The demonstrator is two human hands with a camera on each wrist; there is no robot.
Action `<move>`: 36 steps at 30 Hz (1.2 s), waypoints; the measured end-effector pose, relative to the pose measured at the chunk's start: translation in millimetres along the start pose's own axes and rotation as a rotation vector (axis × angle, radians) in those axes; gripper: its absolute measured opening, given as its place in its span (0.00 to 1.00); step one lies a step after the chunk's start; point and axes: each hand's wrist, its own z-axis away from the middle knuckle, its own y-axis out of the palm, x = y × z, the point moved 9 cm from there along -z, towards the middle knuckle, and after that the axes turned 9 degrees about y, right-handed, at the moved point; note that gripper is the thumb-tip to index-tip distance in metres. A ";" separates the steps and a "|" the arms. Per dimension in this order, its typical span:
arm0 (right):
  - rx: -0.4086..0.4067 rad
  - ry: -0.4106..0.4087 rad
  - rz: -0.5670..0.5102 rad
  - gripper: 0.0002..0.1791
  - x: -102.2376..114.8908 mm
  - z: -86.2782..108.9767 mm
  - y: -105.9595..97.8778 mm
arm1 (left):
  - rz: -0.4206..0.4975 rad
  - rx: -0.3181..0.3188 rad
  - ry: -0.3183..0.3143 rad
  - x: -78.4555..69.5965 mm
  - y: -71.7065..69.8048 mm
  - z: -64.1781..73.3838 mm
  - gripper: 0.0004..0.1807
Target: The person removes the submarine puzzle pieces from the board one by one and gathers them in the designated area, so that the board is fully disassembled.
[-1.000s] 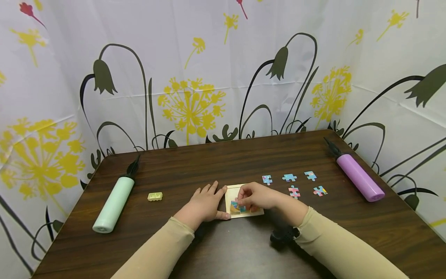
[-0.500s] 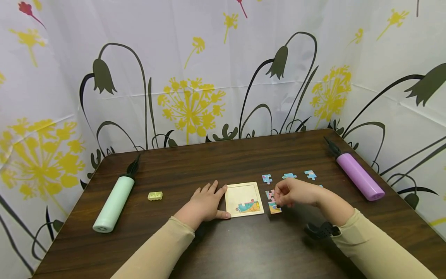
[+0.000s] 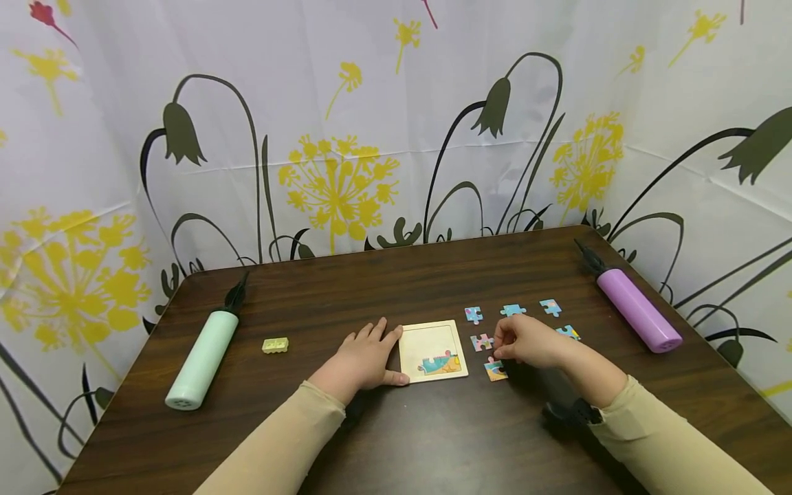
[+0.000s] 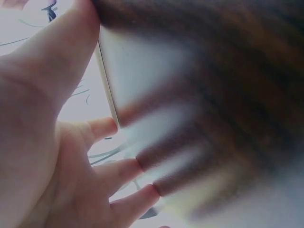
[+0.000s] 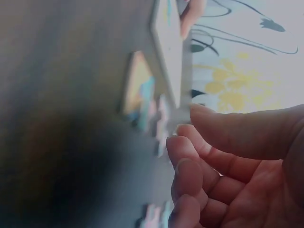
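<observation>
My left hand (image 3: 365, 361) lies spread on the table, its thumb and forefinger touching the left side of a square wooden puzzle tray (image 3: 430, 337). In the left wrist view the fingers are straight against the tabletop. Joined jigsaw pieces (image 3: 441, 364) in teal and orange sit in the tray's lower right part. To the tray's right lie a pink jigsaw piece (image 3: 481, 342) and an orange-and-blue jigsaw piece (image 3: 496, 370). Beside them hovers my right hand (image 3: 529, 340), fingers loosely bent. In the right wrist view thumb and fingertips (image 5: 183, 166) hold nothing visible.
More jigsaw pieces lie behind and right of my right hand, among them a blue one (image 3: 549, 307). A mint-green hand pump (image 3: 204, 357) is at left, a purple one (image 3: 637, 309) at right. A yellow toy brick (image 3: 275, 346) lies left. A curtain (image 3: 396, 137) hangs behind.
My right hand has moved right, out of the tray. The orange-and-blue and pink pieces went from the tray side to the table and now lie apart. My left hand has stayed put.
</observation>
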 end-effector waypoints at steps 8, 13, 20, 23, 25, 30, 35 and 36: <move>0.000 -0.079 0.065 0.06 36.7 -14.9 15.8 | 0.008 0.000 0.000 0.0 -0.3 1.1 0.53; 0.008 -0.089 0.144 0.10 54.8 -29.4 41.6 | 0.009 -0.004 0.003 -0.3 -0.8 0.7 0.53; 0.005 -0.050 0.193 0.18 60.4 -42.2 64.4 | 0.025 -0.009 0.006 -0.9 -1.7 1.5 0.53; 0.003 -0.037 0.195 0.18 59.7 -44.0 66.3 | 0.026 -0.013 0.009 -1.4 -2.5 2.2 0.53; 0.008 -0.035 0.193 0.17 59.3 -45.0 67.1 | 0.022 -0.014 0.007 -1.5 -2.9 2.6 0.53; 0.009 -0.038 0.184 0.19 58.9 -46.1 66.7 | 0.018 -0.012 0.004 -0.5 -2.2 2.5 0.53; 0.018 -0.037 0.141 0.14 57.5 -45.8 64.6 | 0.017 -0.014 0.005 0.1 -1.6 1.7 0.53; 0.029 -0.033 0.115 0.12 56.5 -45.6 64.4 | 0.016 -0.015 0.004 0.2 -1.4 1.5 0.53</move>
